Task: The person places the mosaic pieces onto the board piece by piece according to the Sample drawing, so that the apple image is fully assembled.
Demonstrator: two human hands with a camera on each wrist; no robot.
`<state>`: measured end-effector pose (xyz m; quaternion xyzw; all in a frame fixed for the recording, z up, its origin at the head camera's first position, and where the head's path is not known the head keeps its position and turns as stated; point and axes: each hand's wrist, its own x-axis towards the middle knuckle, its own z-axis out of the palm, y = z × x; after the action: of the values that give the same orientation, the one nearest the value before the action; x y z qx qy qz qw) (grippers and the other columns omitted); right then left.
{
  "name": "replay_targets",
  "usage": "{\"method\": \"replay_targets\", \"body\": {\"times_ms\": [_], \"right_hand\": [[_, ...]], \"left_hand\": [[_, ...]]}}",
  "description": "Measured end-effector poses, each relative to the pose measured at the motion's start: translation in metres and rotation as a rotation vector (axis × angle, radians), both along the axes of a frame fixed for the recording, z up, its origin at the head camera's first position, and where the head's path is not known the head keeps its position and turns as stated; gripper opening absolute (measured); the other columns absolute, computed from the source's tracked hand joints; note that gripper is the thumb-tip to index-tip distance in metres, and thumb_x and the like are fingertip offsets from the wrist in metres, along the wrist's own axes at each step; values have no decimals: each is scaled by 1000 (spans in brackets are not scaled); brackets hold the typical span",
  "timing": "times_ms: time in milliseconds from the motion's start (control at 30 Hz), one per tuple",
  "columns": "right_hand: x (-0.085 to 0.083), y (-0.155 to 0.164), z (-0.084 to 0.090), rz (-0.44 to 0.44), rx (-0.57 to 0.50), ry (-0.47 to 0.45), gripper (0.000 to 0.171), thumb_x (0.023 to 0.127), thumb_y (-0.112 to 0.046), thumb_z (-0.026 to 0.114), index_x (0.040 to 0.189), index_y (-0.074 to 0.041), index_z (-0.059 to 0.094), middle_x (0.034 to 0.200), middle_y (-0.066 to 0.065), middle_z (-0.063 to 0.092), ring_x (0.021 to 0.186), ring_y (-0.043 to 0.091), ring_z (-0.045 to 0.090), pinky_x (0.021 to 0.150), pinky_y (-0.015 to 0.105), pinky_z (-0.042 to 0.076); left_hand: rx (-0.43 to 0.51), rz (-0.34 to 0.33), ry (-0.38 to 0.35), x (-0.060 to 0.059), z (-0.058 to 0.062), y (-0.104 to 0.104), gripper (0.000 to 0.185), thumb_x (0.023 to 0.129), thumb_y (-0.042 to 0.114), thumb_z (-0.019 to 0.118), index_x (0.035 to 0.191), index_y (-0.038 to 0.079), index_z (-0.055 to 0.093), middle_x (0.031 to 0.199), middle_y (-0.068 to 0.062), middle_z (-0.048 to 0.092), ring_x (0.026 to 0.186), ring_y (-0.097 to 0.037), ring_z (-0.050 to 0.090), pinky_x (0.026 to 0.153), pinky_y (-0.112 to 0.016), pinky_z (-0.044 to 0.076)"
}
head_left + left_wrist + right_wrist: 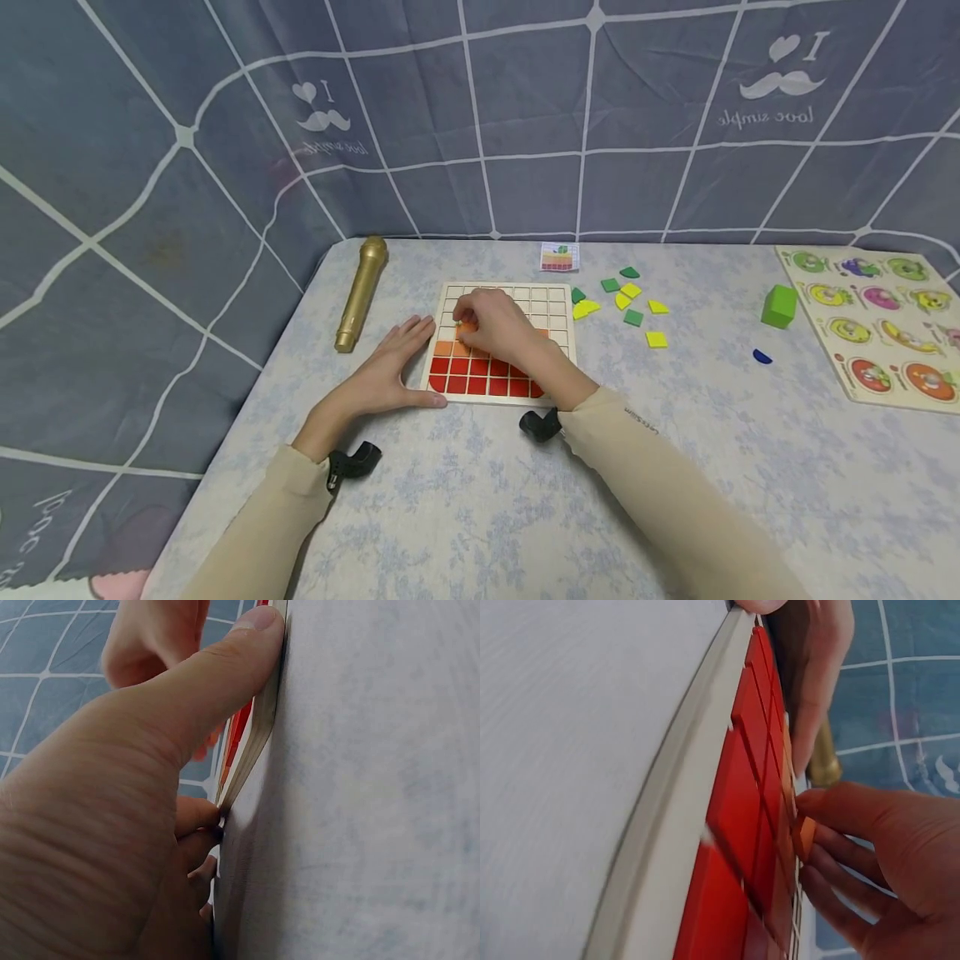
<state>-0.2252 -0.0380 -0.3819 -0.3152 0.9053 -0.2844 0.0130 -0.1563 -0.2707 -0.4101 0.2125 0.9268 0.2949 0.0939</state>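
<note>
A wooden grid board point(561, 322) lies on the table, its two front rows filled with red tiles point(457, 384) and orange tiles point(442, 348) behind them. My right hand point(498, 321) is over the board, pinching an orange tile point(804, 837) between thumb and fingers, close to the grid in the right wrist view. With fingers spread, my left hand point(382, 371) rests at the board's left side. Its thumb point(259, 634) touches the front edge and its fingertips are at the left edge. The right hand hides part of the grid.
Loose green tiles point(633, 318) and yellow tiles point(656, 340) lie right of the board. Behind it is a small pattern card point(559, 257). A gold tube point(361, 296) lies at left. Farther right are a green block point(779, 307), a blue piece point(762, 357) and a fruit puzzle board point(846, 332).
</note>
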Motion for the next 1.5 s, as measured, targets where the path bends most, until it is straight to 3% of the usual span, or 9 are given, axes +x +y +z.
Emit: {"method": "replay_targets", "body": {"times_ms": [300, 667, 933, 1233, 1500], "right_hand": [[-2, -24, -5, 18, -38, -42, 23, 95, -10, 80, 116, -3, 77, 109, 10, 75, 99, 22, 68, 91, 33, 59], [1, -25, -13, -4, -87, -29, 16, 96, -12, 79, 111, -7, 78, 104, 5, 78, 98, 18, 72, 91, 32, 60], [6, -23, -12, 23, -47, 23, 17, 100, -12, 74, 115, -7, 79, 113, 7, 78, 108, 23, 69, 101, 38, 56], [10, 7, -4, 43, -49, 28, 18, 98, -13, 76, 114, -5, 79, 110, 7, 78, 101, 22, 70, 93, 36, 60], [6, 53, 2, -45, -71, -19, 19, 99, -14, 73, 115, -6, 79, 111, 8, 78, 104, 24, 72, 94, 40, 61]], "left_hand": [[-2, -12, 13, 0, 1, 0, 121, 79, 45, 93, 168, 5, 22, 177, -14, 17, 165, -35, 5, 134, -57, 4], [7, -20, 11, 1, 0, 0, 120, 80, 46, 92, 169, 9, 21, 177, -13, 16, 165, -35, 4, 134, -58, 4], [10, -27, 20, 0, -1, 0, 121, 80, 46, 92, 169, 8, 19, 177, -14, 16, 165, -35, 4, 134, -57, 3], [-6, -10, 20, 0, -3, 0, 122, 79, 46, 92, 168, 4, 21, 177, -15, 17, 165, -35, 5, 135, -56, 4], [-7, -5, 14, 0, -2, 1, 124, 78, 45, 93, 168, 3, 20, 176, -15, 18, 165, -36, 5, 134, -57, 3]]}}
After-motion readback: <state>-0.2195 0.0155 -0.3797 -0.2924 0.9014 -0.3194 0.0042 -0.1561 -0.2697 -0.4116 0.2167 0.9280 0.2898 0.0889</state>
